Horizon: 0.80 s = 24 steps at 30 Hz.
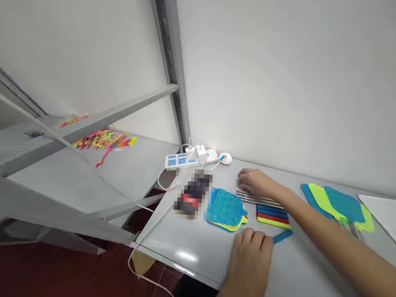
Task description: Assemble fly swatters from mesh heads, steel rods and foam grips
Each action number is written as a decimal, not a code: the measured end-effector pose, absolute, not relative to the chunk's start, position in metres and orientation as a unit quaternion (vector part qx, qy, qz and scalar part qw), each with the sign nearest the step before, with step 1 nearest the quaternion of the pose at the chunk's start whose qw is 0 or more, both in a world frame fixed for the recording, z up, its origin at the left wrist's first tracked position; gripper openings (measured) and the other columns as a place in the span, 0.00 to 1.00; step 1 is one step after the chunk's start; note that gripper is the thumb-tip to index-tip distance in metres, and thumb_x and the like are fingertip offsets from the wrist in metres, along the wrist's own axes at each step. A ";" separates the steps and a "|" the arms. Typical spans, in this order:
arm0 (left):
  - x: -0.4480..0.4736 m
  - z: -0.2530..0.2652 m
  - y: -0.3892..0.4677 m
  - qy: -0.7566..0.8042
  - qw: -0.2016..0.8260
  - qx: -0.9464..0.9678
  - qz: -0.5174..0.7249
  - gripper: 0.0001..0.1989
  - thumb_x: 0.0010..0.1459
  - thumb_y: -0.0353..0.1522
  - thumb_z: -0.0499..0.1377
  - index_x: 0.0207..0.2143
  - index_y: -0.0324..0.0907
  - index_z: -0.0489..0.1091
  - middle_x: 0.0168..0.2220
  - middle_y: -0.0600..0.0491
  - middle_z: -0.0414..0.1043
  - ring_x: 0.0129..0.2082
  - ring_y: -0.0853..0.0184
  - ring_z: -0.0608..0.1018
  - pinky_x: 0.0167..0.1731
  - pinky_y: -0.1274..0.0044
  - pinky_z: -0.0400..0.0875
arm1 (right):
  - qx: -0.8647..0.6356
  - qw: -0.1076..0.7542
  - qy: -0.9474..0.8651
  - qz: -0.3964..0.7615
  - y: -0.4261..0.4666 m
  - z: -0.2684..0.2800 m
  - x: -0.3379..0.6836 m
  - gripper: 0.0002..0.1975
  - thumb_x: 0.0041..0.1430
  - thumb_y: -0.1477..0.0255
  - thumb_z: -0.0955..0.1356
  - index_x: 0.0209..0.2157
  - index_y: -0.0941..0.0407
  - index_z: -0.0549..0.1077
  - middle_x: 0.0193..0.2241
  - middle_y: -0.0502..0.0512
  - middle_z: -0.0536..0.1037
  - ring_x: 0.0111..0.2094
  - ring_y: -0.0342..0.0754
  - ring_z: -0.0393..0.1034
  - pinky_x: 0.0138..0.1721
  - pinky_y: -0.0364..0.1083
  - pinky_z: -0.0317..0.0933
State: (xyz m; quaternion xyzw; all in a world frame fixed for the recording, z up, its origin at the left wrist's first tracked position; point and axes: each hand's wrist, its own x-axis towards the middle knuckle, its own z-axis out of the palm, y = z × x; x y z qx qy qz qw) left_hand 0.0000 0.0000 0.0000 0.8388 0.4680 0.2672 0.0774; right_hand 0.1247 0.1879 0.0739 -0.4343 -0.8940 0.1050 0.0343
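My left hand [252, 258] is closed near the table's front edge, with a blue handle tube [282, 237] sticking out to the right of its curled fingers. My right hand [255, 180] reaches to the back and is curled over the left ends of thin metal rods [257, 198]; its fingertips are partly hidden. Just in front of the rods lies a row of blue, red and yellow handle tubes [272, 217]. A stack of mesh fly swatter heads [227, 209], blue on top with yellow and red below, sits left of both hands.
Farther right are blue and yellow fly swatters [345, 204] and a white sheet [386, 218]. A power strip [183, 160] with plugged chargers, a white round device [225, 158] and a blurred-out dark object [194, 196] stand left. Colourful small items [105, 140] lie on the neighbouring shelf, behind metal bars.
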 end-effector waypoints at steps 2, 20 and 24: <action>-0.001 0.002 -0.002 0.463 0.074 0.842 0.267 0.06 0.60 0.29 0.61 0.39 0.44 0.68 0.36 0.55 0.72 0.36 0.61 0.70 0.33 0.69 0.59 | -0.433 0.035 -0.895 0.101 0.186 0.074 0.124 0.08 0.60 0.72 0.66 0.35 0.56 0.78 0.43 0.57 0.77 0.42 0.49 0.72 0.45 0.45 0.58; -0.005 0.030 -0.010 0.391 0.288 0.668 0.564 0.21 0.61 0.23 0.56 0.56 0.45 0.66 0.43 0.49 0.70 0.43 0.65 0.73 0.45 0.73 0.69 | -0.470 0.656 -0.584 0.085 0.080 0.148 0.167 0.05 0.65 0.69 0.63 0.41 0.51 0.60 0.28 0.47 0.71 0.28 0.45 0.72 0.32 0.48 0.67; 0.006 0.032 -0.009 0.426 0.298 0.667 0.534 0.18 0.62 0.26 0.56 0.54 0.44 0.67 0.44 0.48 0.71 0.44 0.65 0.73 0.44 0.73 0.69 | -0.367 0.805 -0.433 0.171 0.032 0.165 0.146 0.04 0.66 0.71 0.63 0.41 0.49 0.61 0.25 0.43 0.64 0.19 0.40 0.58 0.17 0.41 0.57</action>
